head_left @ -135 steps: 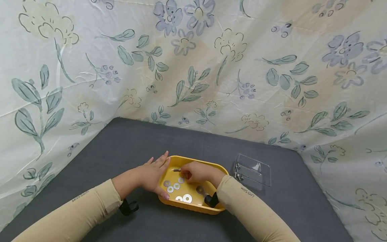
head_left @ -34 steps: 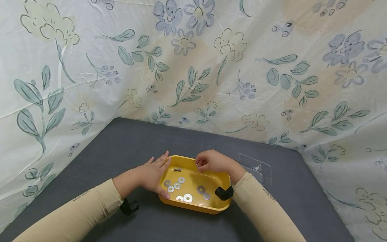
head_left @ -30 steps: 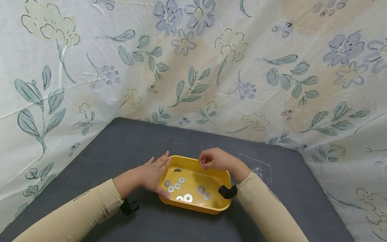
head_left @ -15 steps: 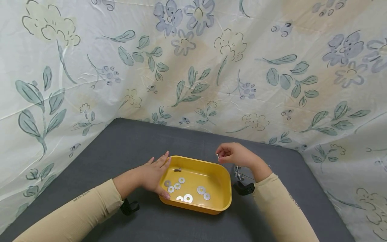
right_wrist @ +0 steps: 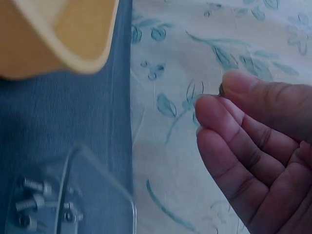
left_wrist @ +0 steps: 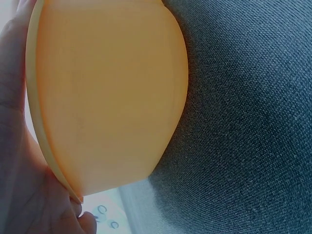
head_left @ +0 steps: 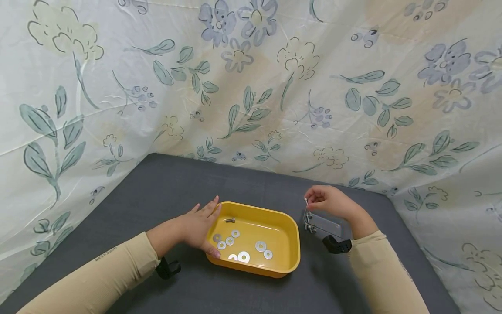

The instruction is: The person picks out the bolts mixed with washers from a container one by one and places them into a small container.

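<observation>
My left hand (head_left: 194,229) rests with spread, straight fingers on the left end of a yellow tray (head_left: 291,226). In the left wrist view that hand (left_wrist: 19,161) lies along the rim of the tray (left_wrist: 112,97). One bolt (head_left: 230,220) and several flat washers (head_left: 260,246) lie inside. Over the left edge of a clear plastic box (head_left: 329,226), my right hand (head_left: 335,204) pinches a small silver bolt (head_left: 306,201) between thumb and fingertips. Only a dark end of the held bolt (right_wrist: 222,90) shows in the right wrist view. Several bolts (right_wrist: 33,202) lie in the box.
A dark grey cloth (head_left: 188,179) covers the table. Floral fabric (head_left: 251,87) hangs behind and at both sides. The clear box stands just right of the yellow tray, with a narrow gap between them. A black wrist strap (head_left: 337,245) sits on the right arm.
My right hand has lifted a bolt from the yellow tray and carried it right, past the rim, to above the clear box. My left hand and the tray have stayed put.
</observation>
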Demonstrator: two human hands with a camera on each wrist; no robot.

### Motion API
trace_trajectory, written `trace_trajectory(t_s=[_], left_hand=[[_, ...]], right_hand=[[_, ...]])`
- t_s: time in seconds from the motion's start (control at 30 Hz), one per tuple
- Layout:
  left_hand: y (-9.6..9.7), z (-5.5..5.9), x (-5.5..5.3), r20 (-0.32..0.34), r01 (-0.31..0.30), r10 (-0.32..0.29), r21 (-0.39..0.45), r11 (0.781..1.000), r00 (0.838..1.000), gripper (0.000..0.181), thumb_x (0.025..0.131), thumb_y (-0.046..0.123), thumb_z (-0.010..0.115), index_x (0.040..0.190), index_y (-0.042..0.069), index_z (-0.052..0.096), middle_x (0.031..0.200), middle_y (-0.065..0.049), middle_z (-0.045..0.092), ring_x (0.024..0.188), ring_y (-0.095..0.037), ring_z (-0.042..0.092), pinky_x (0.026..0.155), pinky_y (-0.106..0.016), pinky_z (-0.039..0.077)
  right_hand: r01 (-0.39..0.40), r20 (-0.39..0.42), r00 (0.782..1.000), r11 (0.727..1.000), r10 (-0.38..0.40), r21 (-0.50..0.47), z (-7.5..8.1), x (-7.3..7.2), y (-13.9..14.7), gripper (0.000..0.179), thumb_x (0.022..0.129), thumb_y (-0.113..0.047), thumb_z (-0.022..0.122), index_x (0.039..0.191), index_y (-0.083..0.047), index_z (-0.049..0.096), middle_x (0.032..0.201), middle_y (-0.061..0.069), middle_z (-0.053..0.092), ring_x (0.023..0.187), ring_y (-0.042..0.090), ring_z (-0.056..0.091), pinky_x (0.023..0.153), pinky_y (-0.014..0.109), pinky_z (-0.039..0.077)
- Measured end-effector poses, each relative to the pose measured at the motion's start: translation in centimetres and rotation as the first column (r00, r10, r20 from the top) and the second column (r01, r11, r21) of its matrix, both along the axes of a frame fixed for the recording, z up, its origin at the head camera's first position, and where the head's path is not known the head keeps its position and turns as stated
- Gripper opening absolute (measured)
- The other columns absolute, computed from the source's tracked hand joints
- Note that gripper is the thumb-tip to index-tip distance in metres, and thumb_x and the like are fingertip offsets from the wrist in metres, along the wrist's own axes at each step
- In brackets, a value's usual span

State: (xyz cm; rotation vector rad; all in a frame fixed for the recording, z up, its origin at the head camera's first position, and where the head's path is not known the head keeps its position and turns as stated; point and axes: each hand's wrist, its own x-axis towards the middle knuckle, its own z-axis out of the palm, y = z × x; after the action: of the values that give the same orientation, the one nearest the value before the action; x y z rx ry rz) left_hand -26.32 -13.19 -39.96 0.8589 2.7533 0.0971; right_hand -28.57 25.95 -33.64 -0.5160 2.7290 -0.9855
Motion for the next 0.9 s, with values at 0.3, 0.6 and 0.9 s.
trace_trajectory(t_s=[0.3, 0.6, 0.9], left_hand=[[-0.1, -0.2, 0.1, 0.005, -0.002, 0.002, 0.003, 1.000, 1.000, 0.138, 0.047, 0.088, 0.051, 0.147, 0.008, 0.002, 0.152, -0.007, -0.013, 0.140, -0.020, 0.000, 0.110, -0.050, 0.007], [0.0, -0.1, 0.0, 0.005, 0.000, 0.000, -0.016, 1.000, 1.000, 0.136, 0.049, 0.088, 0.051, 0.147, 0.008, 0.001, 0.152, -0.008, -0.014, 0.140, -0.021, 0.001, 0.109, -0.050, 0.007], [-0.1, 0.0, 0.1, -0.001, 0.019, -0.019, 0.002, 1.000, 1.000, 0.134, 0.052, 0.085, 0.054, 0.147, 0.006, 0.003, 0.152, -0.009, -0.013, 0.140, -0.022, 0.001, 0.109, -0.051, 0.007]], right_hand=[[0.053, -0.002, 0.999, 0.999, -0.053, -0.002, -0.7, 0.0, 2.7, 0.020, 0.084, -0.013, 0.067, 0.100, -0.005, 0.059, 0.085, 0.007, 0.060, 0.079, 0.021, 0.058, 0.072, 0.034, 0.052], [0.113, 0.032, 0.993, 0.993, -0.114, 0.029, -1.3, 0.1, 4.7, 0.019, 0.086, -0.012, 0.064, 0.101, -0.003, 0.057, 0.087, 0.008, 0.060, 0.082, 0.021, 0.062, 0.071, 0.033, 0.052], [0.119, 0.078, 0.990, 0.992, -0.116, -0.034, -2.0, -0.2, 6.4, 0.021, 0.086, -0.007, 0.062, 0.104, 0.002, 0.056, 0.088, 0.011, 0.060, 0.086, 0.030, 0.062, 0.070, 0.032, 0.052]])
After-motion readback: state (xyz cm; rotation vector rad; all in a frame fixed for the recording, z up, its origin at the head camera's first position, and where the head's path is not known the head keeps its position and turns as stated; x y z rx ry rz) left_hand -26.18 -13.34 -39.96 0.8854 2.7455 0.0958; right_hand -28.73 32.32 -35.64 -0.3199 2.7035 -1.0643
